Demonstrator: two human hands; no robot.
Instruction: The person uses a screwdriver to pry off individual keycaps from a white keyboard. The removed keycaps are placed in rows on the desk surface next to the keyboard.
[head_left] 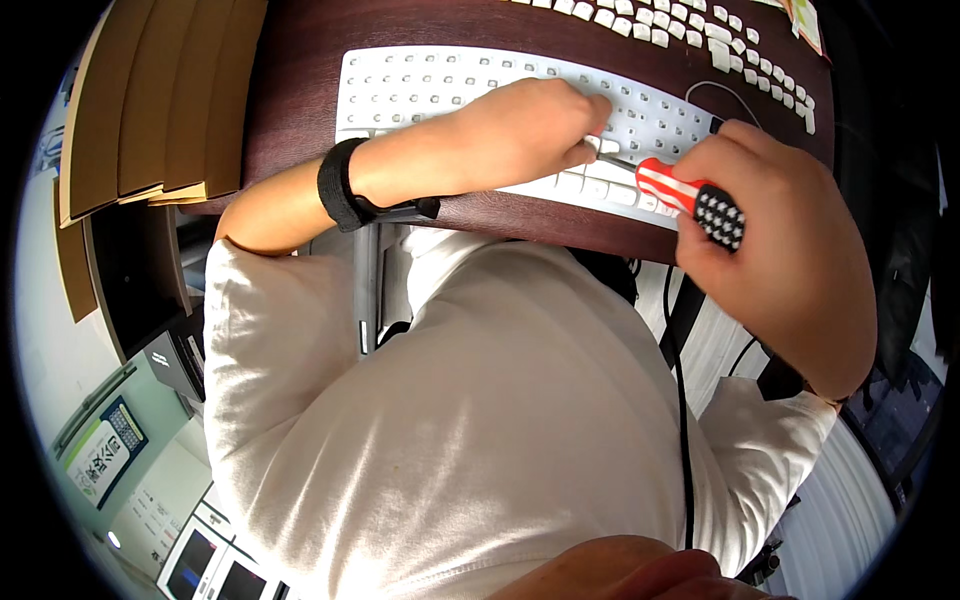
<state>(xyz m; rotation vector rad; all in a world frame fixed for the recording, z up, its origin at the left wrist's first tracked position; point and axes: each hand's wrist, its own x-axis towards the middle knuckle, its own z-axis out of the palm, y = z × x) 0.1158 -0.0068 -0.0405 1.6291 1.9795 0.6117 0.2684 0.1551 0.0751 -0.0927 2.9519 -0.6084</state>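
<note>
White shirt up close, pale keyboard beyond

White shirt cloth (540, 400), softly creased, fills the space below the worktop (290, 110), a dark reddish-brown board with fine grain. On it lies the white keyboard (440, 88), upper rows bare, lower rows capped in smooth plastic. Loose keycaps (719, 56) stand in rows farther back, cut off by the top edge. Folded brown cardboard (150, 100) rises at left; a signboard (107, 450) hangs in the room at lower left, bent by the lens.

The left hand (540, 122), above a black fabric wristband (343, 185), curls over the keyboard; its fingertips are partly hidden, so whether they pinch anything I cannot tell. The right hand's (770, 190) fingers wrap the screwdriver's (665, 185) rounded red, white and black handle. Its thin metal shaft reaches over the keyboard beside the left fingers, tip hard to make out.
</note>
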